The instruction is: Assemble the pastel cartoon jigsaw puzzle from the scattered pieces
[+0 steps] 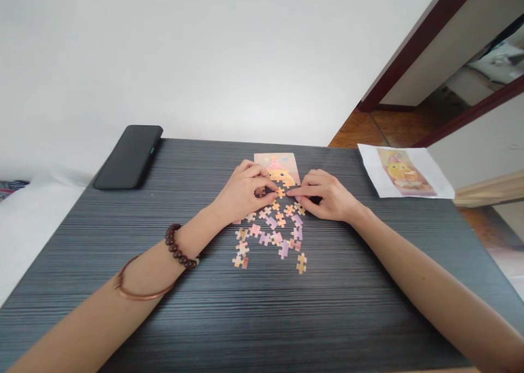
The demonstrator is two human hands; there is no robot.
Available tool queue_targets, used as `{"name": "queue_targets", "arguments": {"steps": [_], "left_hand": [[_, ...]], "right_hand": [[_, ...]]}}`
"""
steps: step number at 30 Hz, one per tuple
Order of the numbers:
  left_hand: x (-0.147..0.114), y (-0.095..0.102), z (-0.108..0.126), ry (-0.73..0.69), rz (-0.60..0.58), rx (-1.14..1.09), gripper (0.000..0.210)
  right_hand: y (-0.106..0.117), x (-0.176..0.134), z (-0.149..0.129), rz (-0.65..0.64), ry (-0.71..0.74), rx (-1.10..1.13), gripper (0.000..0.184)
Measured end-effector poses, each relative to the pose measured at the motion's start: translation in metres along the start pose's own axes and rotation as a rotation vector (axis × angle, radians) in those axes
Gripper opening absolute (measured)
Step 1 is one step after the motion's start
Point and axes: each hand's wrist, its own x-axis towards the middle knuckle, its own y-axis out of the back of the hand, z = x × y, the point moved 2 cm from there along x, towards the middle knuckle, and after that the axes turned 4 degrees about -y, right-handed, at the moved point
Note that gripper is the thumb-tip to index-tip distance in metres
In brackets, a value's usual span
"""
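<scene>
The partly joined jigsaw puzzle [282,164] lies flat at the far side of the table, showing a yellow figure with a pink hat. Just below its lower edge is an orange puzzle piece [280,193]. My left hand [248,187] pinches this piece at its left side between thumb and forefinger. From the other side my right hand [327,196] stretches its forefinger toward the same piece, with the other fingers curled; whether the fingertip touches it is unclear. Several loose puzzle pieces [276,238] in purple, pink and orange are scattered nearer to me, some partly hidden by my hands.
A black phone [129,157] lies at the table's far left corner. At the far right, a printed reference sheet [426,163] with a yellow figure overhangs the edge. The dark, wood-grained table [262,318] meets a white wall [213,62] at the back.
</scene>
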Motion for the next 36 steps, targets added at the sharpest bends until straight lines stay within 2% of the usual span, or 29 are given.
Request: {"name": "queue_targets", "arguments": {"steps": [12, 24, 32, 36], "left_hand": [[-0.0012, 0.0001, 0.0006, -0.02, 0.012, -0.011, 0.01], [-0.0023, 0.001, 0.0, 0.002, 0.033, -0.017, 0.015], [-0.0024, 0.0012, 0.0006, -0.021, 0.035, -0.02, 0.013], [-0.0027, -0.0001, -0.0012, -0.028, 0.032, 0.004, 0.013]], "right_hand": [[0.002, 0.003, -0.0026, 0.035, -0.044, 0.006, 0.012], [0.0047, 0.001, 0.0029, 0.146, -0.199, 0.006, 0.012], [0.0052, 0.0021, 0.0, 0.029, -0.117, 0.115, 0.014], [0.0051, 0.0019, 0.0017, 0.093, -0.157, 0.068, 0.013]]}}
